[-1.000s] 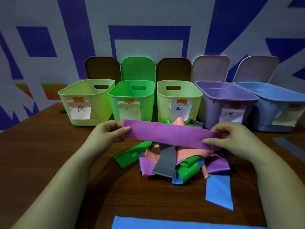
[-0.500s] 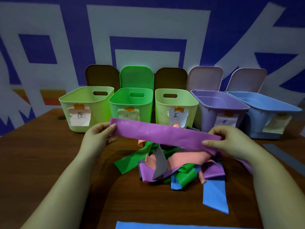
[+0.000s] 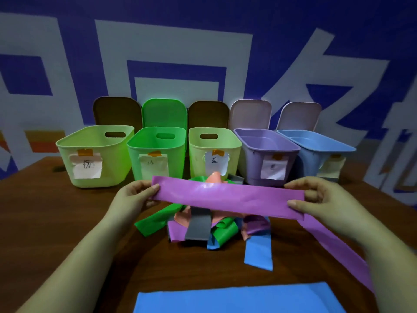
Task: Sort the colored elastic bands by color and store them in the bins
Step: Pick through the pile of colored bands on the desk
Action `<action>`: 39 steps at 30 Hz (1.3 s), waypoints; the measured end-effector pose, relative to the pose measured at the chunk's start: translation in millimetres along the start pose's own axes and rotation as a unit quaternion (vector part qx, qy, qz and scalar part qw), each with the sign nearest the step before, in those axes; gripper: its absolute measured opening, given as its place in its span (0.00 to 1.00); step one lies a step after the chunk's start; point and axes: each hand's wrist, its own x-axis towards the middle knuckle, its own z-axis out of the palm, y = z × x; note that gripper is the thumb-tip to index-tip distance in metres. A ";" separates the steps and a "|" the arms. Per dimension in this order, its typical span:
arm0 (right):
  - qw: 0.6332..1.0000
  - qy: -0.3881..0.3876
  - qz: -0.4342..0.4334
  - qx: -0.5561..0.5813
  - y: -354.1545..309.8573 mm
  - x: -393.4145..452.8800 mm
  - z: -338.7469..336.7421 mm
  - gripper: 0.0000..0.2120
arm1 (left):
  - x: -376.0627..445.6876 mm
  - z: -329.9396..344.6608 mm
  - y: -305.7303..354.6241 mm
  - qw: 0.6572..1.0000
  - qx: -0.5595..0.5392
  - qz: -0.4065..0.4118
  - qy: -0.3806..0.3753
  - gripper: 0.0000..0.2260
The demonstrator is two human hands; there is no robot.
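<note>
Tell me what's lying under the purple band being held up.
Below the purple band, stretched between the left hand and right hand, a pile of green, grey, orange, purple and blue bands lies on the table. The pile's middle is covered.

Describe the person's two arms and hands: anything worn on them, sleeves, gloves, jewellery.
Both forearms are bare up to the frame edge: no sleeves show. The left hand and right hand wear no gloves; no rings, watch or bracelets are visible. The fingers have short, plain nails.
</note>
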 end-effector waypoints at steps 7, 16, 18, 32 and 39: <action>0.982 0.098 0.032 0.157 48.6 -59.1 -6.0 0.22 | -12.7 37.8 14.2 0.996 0.047 -0.023 -0.066 0.03; 0.969 0.161 0.023 0.188 81.8 -101.9 -43.2 0.14 | -4.9 123.5 37.5 0.961 0.239 0.003 -0.140 0.05; 0.979 0.163 0.015 0.118 90.6 -107.9 -48.2 0.12 | 2.4 141.6 39.1 0.946 0.291 0.032 -0.142 0.06; 0.983 0.173 0.056 0.010 136.0 -117.6 -60.3 0.12 | 55.7 271.7 1.9 0.837 0.497 0.146 -0.175 0.04; 0.975 0.175 0.078 -0.110 149.9 -112.3 -61.2 0.05 | 76.3 315.0 -36.2 0.751 0.594 0.197 -0.211 0.09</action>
